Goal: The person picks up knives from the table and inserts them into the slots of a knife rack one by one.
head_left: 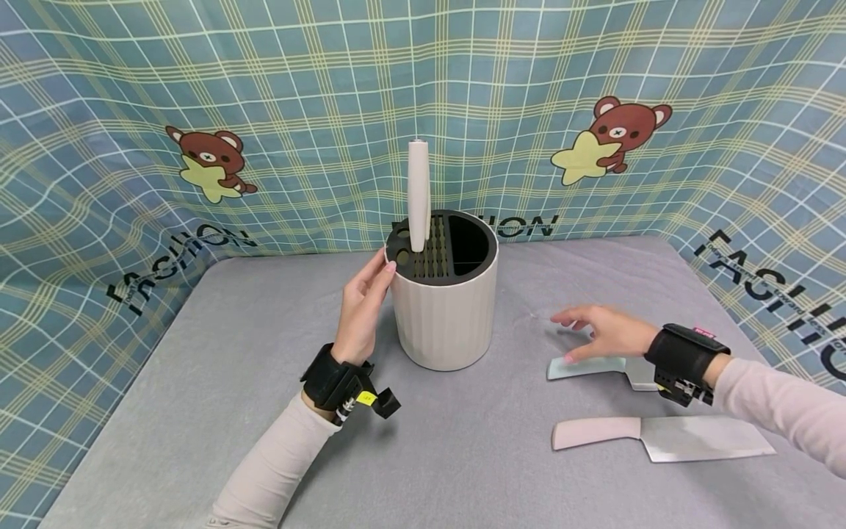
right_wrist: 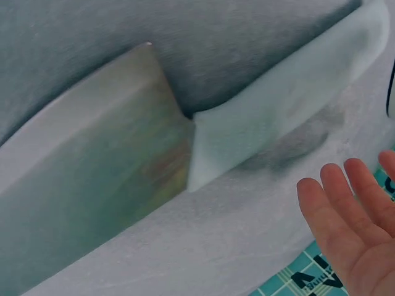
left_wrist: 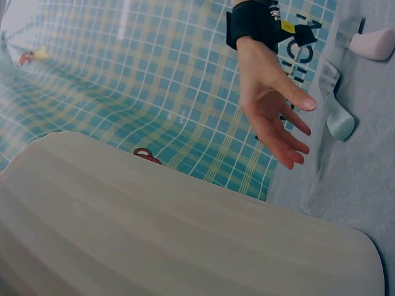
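A white ribbed knife block (head_left: 444, 323) with a black slotted top stands upright on the grey cloth. Out of its top rises a white handle (head_left: 418, 195). My left hand (head_left: 362, 305) rests against the block's left side, fingers and thumb near the rim. Over on the right, my right hand (head_left: 604, 330) hovers over a knife with a pale green handle (right_wrist: 290, 92), its fingers spread and holding nothing. That knife's broad blade (right_wrist: 105, 166) fills much of the right wrist view. Closer to me lies a cleaver with a pink handle (head_left: 595, 432).
Grey cloth (head_left: 264, 353) covers the table. Behind and at both sides hangs a blue-green checked curtain (head_left: 317, 110) with bear prints and black lettering. The block's top has a wide open compartment (head_left: 471, 246) on its right half.
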### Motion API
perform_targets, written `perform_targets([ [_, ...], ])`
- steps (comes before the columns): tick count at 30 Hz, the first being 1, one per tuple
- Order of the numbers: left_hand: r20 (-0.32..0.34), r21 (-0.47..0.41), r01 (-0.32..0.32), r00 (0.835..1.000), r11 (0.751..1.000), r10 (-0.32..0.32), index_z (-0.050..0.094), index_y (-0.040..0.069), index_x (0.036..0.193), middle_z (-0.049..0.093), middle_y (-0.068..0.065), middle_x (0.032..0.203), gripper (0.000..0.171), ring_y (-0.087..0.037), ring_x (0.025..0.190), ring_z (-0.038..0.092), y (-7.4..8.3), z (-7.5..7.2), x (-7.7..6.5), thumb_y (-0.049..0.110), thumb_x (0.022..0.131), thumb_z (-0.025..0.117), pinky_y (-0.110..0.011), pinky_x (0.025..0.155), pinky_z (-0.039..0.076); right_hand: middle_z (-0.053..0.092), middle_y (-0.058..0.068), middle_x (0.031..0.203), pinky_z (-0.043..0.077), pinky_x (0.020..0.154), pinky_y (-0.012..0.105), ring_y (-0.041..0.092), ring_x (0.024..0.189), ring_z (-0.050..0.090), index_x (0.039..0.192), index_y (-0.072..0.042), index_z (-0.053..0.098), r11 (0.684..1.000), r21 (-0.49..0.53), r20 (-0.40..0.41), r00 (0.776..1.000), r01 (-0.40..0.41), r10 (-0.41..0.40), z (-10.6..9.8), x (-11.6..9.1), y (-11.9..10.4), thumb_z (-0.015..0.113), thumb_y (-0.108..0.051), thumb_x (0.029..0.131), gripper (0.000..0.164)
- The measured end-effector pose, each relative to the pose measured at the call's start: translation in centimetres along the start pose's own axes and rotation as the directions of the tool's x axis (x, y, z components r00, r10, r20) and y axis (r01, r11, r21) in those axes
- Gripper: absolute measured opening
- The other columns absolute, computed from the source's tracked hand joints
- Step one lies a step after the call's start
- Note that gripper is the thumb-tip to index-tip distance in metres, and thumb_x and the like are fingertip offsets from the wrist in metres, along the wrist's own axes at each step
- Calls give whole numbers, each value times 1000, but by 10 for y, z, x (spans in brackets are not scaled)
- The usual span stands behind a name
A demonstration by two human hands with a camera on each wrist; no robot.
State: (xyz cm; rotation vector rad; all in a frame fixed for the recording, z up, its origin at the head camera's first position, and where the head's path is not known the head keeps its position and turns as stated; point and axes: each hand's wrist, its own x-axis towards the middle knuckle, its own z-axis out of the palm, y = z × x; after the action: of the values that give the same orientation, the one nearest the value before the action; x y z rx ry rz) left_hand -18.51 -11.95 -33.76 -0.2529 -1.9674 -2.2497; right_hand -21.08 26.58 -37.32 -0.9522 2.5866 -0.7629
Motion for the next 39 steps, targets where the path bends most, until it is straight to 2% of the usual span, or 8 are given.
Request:
perform_targets([
  [6, 5, 3, -4, 1000, 1000, 4, 32, 8, 151, 31, -3, 157, 55, -12, 141, 34, -1, 0, 0, 24, 102, 51, -21, 118, 32, 61, 25, 122, 57, 82, 52, 37, 101, 60, 126, 11, 57, 999, -38, 6, 1000, 11, -11, 3, -3, 1, 83, -31, 77, 70],
  [11, 3, 9, -5, 1000, 1000, 5, 32, 8, 151, 31, -4, 157, 55, -13, 141, 34, -1, 0, 0, 23, 102, 51, -22, 118, 32, 64, 21, 116, 56, 83, 49, 35, 99, 62, 122, 10, 61, 994, -98, 6, 999, 52, -52, 8, -5, 2, 85, -32, 73, 69],
  [13, 0, 12, -4, 1000, 1000, 4, 32, 8, 151, 31, -4, 157, 55, -12, 141, 34, -1, -1, 1, 24, 102, 51, -22, 118, 32, 64, 20, 115, 57, 84, 47, 35, 99, 62, 122, 9, 61, 994, -103, 16, 999, 45, -44, 9, -6, 2, 86, -32, 72, 70],
  [20, 5, 12, 5, 1000, 1000, -5, 31, 8, 152, 31, -2, 157, 56, -10, 141, 33, 0, 0, 1, 25, 102, 51, -23, 118, 31, 62, 11, 107, 53, 72, 30, 22, 90, 58, 123, 5, 62, 990, -140, 39, 999, 28, -23, 13, -9, 5, 88, -29, 69, 69],
  [28, 11, 12, -2, 1000, 1000, 2, 30, 6, 152, 30, -2, 157, 58, -12, 142, 32, -2, -1, 1, 26, 102, 51, -23, 118, 31, 61, 7, 106, 55, 75, 34, 20, 92, 58, 118, 1, 65, 979, -206, 28, 1000, 16, -10, 19, -10, 6, 88, -20, 67, 59],
  [34, 14, 10, -7, 1000, 1000, 7, 32, 9, 152, 30, -2, 157, 56, -12, 142, 32, -2, -1, 1, 26, 102, 51, -23, 118, 31, 61, 3, 99, 56, 73, 33, 18, 88, 59, 105, -2, 69, 973, -225, 1, 999, 52, -53, 22, -10, 8, 89, -18, 66, 46],
  [39, 17, 5, -14, 1000, 1000, 14, 31, 7, 152, 31, -2, 157, 57, -12, 142, 32, -1, -1, 0, 26, 102, 51, -23, 118, 32, 61, -3, 92, 56, 70, 30, 12, 83, 58, 95, -8, 71, 969, -238, -6, 998, 60, -64, 23, -10, 9, 88, -17, 66, 35],
])
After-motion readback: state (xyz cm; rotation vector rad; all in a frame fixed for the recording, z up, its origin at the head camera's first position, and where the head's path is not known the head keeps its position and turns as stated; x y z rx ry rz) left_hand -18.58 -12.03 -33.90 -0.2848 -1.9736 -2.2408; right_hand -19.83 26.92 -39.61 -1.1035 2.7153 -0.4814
